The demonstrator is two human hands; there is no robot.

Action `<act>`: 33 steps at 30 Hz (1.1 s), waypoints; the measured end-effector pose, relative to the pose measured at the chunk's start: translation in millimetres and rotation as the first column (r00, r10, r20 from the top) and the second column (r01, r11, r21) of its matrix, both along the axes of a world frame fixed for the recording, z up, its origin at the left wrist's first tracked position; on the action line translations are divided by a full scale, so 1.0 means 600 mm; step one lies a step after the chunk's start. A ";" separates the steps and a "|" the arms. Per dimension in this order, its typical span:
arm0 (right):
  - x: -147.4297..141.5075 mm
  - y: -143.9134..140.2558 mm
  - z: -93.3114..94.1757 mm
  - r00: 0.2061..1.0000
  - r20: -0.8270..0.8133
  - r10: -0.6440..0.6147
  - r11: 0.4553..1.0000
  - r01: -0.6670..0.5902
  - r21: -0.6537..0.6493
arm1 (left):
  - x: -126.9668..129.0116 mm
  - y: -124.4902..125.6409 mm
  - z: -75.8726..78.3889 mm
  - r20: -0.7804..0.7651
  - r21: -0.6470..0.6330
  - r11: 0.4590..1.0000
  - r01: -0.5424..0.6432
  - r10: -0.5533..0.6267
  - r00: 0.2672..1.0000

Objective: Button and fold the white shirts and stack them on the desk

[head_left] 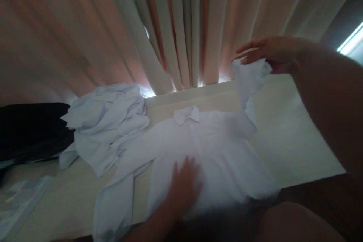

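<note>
A white collared long-sleeved shirt lies front up across a pale flat surface, its collar towards the curtain. My left hand rests spread on the front of the shirt, slightly blurred, fingers apart. Up at the right, my right hand grips the cuff end of one sleeve, which hangs from the fingers and bends back down to the shoulder. The other sleeve stretches down to the lower left, flat on the surface. The shirt's lower hem is dark and blurred near my legs.
A crumpled heap of white clothing lies left of the shirt. Beside it sits black folded cloth. At the lower left edge is a clear plastic-looking packet. Long pleated curtains hang along the surface's far edge.
</note>
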State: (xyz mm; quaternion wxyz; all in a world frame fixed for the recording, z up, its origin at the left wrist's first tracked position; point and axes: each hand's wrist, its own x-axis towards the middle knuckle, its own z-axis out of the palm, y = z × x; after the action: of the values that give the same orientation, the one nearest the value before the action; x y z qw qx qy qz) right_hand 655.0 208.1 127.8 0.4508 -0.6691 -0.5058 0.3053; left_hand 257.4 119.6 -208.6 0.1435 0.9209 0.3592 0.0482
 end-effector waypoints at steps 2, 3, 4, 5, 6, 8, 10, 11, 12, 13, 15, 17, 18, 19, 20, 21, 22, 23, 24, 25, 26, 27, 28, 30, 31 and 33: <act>-0.078 0.039 -0.039 0.985 -0.065 0.162 0.986 -0.164 -0.020 | -0.058 0.046 0.006 0.073 0.030 0.993 -0.117 0.114 0.991; -0.118 0.057 -0.061 0.973 -0.084 0.213 0.976 -0.216 -0.029 | -0.088 0.071 0.011 0.132 0.025 0.984 -0.175 0.170 0.977; -0.158 0.075 -0.085 0.966 -0.088 0.244 0.967 -0.249 -0.049 | -0.118 0.094 0.016 0.195 0.006 0.975 -0.220 0.215 0.957; -0.199 0.093 -0.111 0.961 -0.085 0.262 0.961 -0.268 -0.072 | -0.146 0.116 0.023 0.255 -0.022 0.967 -0.252 0.249 0.934; -0.241 0.109 -0.139 0.955 -0.077 0.285 0.951 -0.292 -0.103 | -0.170 0.135 0.030 0.310 -0.055 0.956 -0.287 0.290 0.906; -0.323 0.138 -0.197 0.947 -0.056 0.315 0.936 -0.320 -0.145 | -0.206 0.166 0.046 0.380 -0.154 0.934 -0.324 0.358 0.853; -0.395 0.155 -0.256 0.957 0.056 0.286 0.944 -0.271 -0.187 | -0.224 0.190 0.060 0.402 -0.282 0.894 -0.347 0.439 0.804; -0.423 0.157 -0.284 0.956 0.152 0.250 0.959 -0.222 -0.177 | -0.226 0.200 0.066 0.399 -0.341 0.869 -0.358 0.479 0.782; -0.443 0.154 -0.309 0.952 0.204 0.227 0.968 -0.198 -0.153 | -0.226 0.211 0.069 0.389 -0.391 0.842 -0.372 0.518 0.762; -0.453 0.145 -0.331 0.947 0.243 0.209 0.974 -0.181 -0.133 | -0.224 0.221 0.071 0.373 -0.430 0.816 -0.386 0.550 0.747; -0.443 0.113 -0.367 0.937 0.302 0.174 0.984 -0.150 -0.100 | -0.213 0.244 0.070 0.337 -0.471 0.776 -0.419 0.598 0.727; -0.396 0.064 -0.392 0.924 0.365 0.114 0.993 -0.092 -0.077 | -0.196 0.268 0.066 0.301 -0.480 0.753 -0.450 0.624 0.722; -0.363 0.035 -0.403 0.915 0.395 0.078 0.996 -0.053 -0.073 | -0.185 0.279 0.063 0.282 -0.476 0.746 -0.465 0.631 0.723; -0.326 0.005 -0.414 0.905 0.422 0.047 0.997 -0.016 -0.076 | -0.171 0.290 0.060 0.262 -0.468 0.743 -0.479 0.634 0.728; -0.289 -0.025 -0.425 0.885 0.465 0.012 0.997 0.027 -0.078 | -0.157 0.301 0.058 0.242 -0.457 0.742 -0.490 0.634 0.735; -0.252 -0.055 -0.436 0.816 0.578 -0.004 0.994 0.065 -0.086 | -0.140 0.310 0.055 0.219 -0.446 0.743 -0.499 0.631 0.744; -0.218 -0.082 -0.448 0.735 0.678 -0.019 0.985 0.129 -0.111 | -0.123 0.319 0.053 0.193 -0.435 0.745 -0.506 0.626 0.756; -0.189 -0.106 -0.460 0.671 0.741 -0.005 0.973 0.174 -0.152 | -0.106 0.326 0.051 0.165 -0.425 0.748 -0.510 0.618 0.768; -0.164 -0.126 -0.471 0.623 0.782 0.021 0.959 0.209 -0.192 | -0.090 0.333 0.049 0.136 -0.416 0.750 -0.514 0.611 0.780; -0.144 -0.141 -0.481 0.597 0.801 0.044 0.941 0.245 -0.234 | -0.075 0.338 0.047 0.108 -0.405 0.753 -0.518 0.602 0.791; -0.129 -0.152 -0.491 0.591 0.804 0.061 0.922 0.276 -0.273 | -0.062 0.343 0.046 0.082 -0.393 0.758 -0.520 0.592 0.802; -0.118 -0.158 -0.498 0.597 0.800 0.062 0.900 0.313 -0.303 | -0.051 0.345 0.046 0.063 -0.377 0.766 -0.520 0.581 0.811; -0.110 -0.160 -0.505 0.610 0.791 0.045 0.877 0.355 -0.323 | -0.042 0.345 0.047 0.052 -0.356 0.778 -0.518 0.570 0.820; -0.101 -0.160 -0.514 0.635 0.772 -0.018 0.839 0.430 -0.333 | -0.031 0.337 0.050 0.061 -0.298 0.810 -0.505 0.544 0.837; -0.099 -0.158 -0.517 0.637 0.769 -0.050 0.829 0.456 -0.324 | -0.029 0.328 0.052 0.078 -0.263 0.828 -0.495 0.529 0.845; -0.096 -0.157 -0.521 0.619 0.781 -0.079 0.831 0.474 -0.291 | -0.028 0.306 0.054 0.115 -0.197 0.866 -0.459 0.486 0.867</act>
State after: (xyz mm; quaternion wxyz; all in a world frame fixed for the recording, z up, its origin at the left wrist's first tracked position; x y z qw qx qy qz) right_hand 597.5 114.1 -185.0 0.0714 -0.8939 -0.4404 0.0438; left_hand 240.3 303.2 -176.2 0.2305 0.7827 0.5642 0.1264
